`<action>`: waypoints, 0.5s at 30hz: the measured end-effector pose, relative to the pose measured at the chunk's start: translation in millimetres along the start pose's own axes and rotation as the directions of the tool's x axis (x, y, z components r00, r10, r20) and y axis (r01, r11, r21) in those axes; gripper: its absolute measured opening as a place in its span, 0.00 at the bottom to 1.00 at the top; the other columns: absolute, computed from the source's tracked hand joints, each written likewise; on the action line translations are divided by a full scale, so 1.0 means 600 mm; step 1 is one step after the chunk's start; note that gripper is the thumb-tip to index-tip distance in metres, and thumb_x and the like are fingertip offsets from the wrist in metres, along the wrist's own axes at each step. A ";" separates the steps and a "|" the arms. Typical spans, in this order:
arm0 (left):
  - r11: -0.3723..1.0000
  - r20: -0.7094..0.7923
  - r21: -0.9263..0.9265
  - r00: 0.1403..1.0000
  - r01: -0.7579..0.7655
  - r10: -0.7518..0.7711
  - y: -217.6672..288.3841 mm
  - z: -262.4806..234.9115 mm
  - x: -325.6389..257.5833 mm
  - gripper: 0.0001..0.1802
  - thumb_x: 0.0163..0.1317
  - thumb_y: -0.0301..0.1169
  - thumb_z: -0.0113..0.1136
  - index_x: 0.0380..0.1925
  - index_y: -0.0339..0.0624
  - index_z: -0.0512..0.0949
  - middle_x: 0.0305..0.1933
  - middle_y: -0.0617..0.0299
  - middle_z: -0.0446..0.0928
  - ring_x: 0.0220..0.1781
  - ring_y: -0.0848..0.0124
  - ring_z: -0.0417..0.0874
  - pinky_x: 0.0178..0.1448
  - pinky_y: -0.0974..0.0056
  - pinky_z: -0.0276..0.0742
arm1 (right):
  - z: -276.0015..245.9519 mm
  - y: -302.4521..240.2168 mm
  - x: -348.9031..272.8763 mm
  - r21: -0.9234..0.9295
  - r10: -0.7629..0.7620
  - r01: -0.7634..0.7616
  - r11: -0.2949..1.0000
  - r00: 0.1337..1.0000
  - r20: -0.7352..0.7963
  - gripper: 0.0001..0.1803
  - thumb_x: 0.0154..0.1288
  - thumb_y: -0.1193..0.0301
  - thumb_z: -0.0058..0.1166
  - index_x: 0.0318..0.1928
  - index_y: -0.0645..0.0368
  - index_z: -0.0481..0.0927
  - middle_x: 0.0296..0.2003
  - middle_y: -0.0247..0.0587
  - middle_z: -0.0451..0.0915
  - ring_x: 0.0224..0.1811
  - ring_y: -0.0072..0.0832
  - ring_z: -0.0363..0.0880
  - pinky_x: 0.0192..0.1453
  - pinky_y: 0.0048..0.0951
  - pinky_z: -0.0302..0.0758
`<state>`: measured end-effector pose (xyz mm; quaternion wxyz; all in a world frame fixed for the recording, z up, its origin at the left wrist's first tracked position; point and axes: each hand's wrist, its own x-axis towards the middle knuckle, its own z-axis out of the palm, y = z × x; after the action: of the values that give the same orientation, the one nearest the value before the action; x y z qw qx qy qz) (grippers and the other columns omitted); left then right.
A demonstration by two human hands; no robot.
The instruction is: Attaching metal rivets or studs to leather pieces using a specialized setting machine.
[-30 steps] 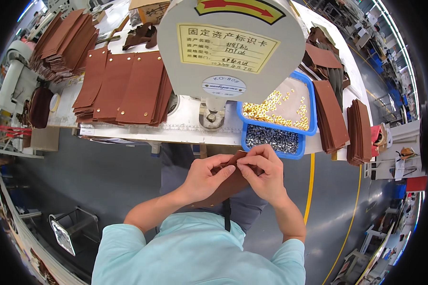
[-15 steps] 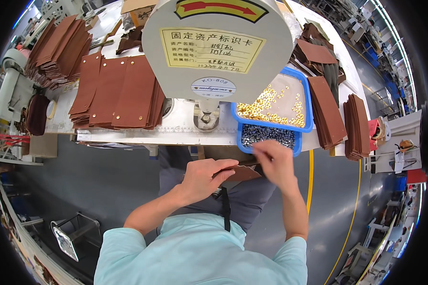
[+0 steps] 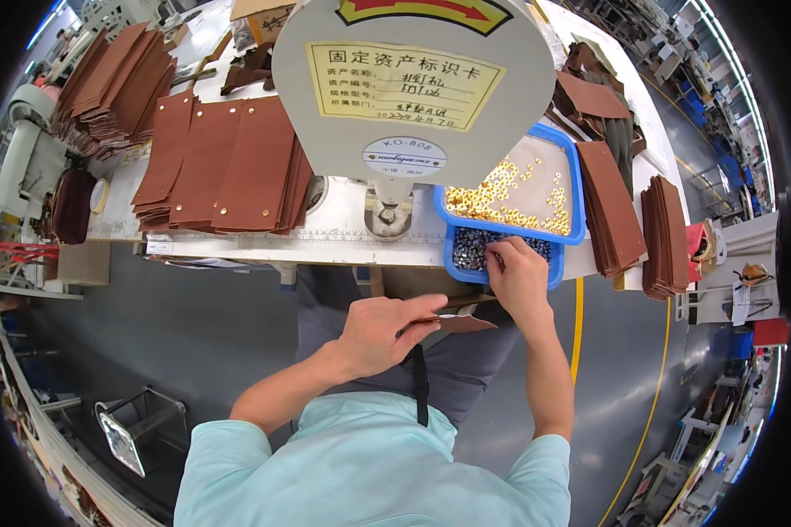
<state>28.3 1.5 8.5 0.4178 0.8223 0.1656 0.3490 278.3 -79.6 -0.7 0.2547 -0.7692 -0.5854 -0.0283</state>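
Observation:
Above my lap, my left hand (image 3: 380,330) pinches a brown leather piece (image 3: 468,324) between thumb and fingers; the piece points to the right. My right hand (image 3: 520,279) is over a small blue tray (image 3: 555,274) of silvery dark metal rivets (image 3: 471,249). Its fingertips are bunched together down at the rivets, and what they hold, if anything, is hidden. Just behind, overlapping this tray, stands a larger blue tray (image 3: 578,198) with gold-coloured ring-like fasteners (image 3: 488,200) spread inside.
A pale riveting machine (image 3: 413,132) rises in front of me, its round anvil (image 3: 388,220) near the white table's edge. Leather panels with gold rivets (image 3: 215,167) lie left of it. More leather stacks stand far left (image 3: 119,83) and at right (image 3: 611,206), (image 3: 664,237).
My right hand has moved forward and slightly right, from beside the leather piece into the rivet tray. My left hand keeps its hold on the leather, which has tilted a little. The view has shifted slightly.

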 end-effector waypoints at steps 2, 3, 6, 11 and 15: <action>0.995 0.099 0.085 0.994 -0.045 0.036 0.000 -0.004 0.001 0.15 0.55 0.22 0.74 0.43 0.44 0.86 0.30 0.61 0.87 0.28 0.63 0.87 0.34 0.63 0.81 | -0.010 -0.014 -0.004 0.055 0.002 0.002 0.998 0.998 -0.068 0.04 0.63 0.79 0.64 0.38 0.62 0.87 0.37 0.42 0.87 0.31 0.35 0.86 0.36 0.32 0.81; 0.992 0.067 0.037 0.991 -0.117 0.114 -0.007 -0.001 -0.002 0.16 0.53 0.22 0.75 0.43 0.45 0.86 0.30 0.62 0.87 0.28 0.63 0.87 0.33 0.63 0.81 | -0.027 -0.036 -0.005 0.245 0.112 -0.106 0.964 0.994 -0.009 0.04 0.63 0.78 0.65 0.39 0.61 0.88 0.36 0.41 0.87 0.30 0.31 0.85 0.35 0.30 0.80; 0.975 0.019 -0.015 0.975 -0.220 0.220 -0.008 0.005 -0.007 0.19 0.49 0.21 0.76 0.43 0.47 0.87 0.30 0.63 0.87 0.28 0.64 0.87 0.31 0.63 0.80 | -0.066 -0.072 -0.033 0.598 0.207 -0.331 0.730 0.941 0.267 0.05 0.64 0.77 0.67 0.41 0.62 0.89 0.36 0.37 0.88 0.29 0.21 0.82 0.34 0.24 0.77; 0.946 -0.012 0.006 0.945 -0.326 0.326 -0.002 0.009 -0.006 0.21 0.45 0.21 0.78 0.41 0.47 0.84 0.34 0.63 0.88 0.30 0.66 0.88 0.30 0.65 0.80 | -0.110 -0.108 -0.043 0.758 -0.022 -0.479 0.442 0.840 0.543 0.05 0.66 0.78 0.66 0.41 0.65 0.89 0.36 0.34 0.87 0.32 0.12 0.79 0.34 0.17 0.73; 0.894 -0.029 0.082 0.895 -0.441 0.444 -0.009 0.016 -0.011 0.13 0.55 0.25 0.72 0.39 0.46 0.79 0.38 0.66 0.88 0.35 0.69 0.90 0.34 0.67 0.83 | -0.112 -0.104 -0.041 0.738 -0.046 -0.512 0.439 0.808 0.588 0.06 0.65 0.78 0.67 0.42 0.64 0.90 0.37 0.35 0.86 0.32 0.13 0.78 0.33 0.17 0.71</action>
<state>30.6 -4.3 -2.5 0.2930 0.8447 -0.0032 0.4479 230.3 -118.5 71.3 0.4398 -0.5804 -0.4425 0.5233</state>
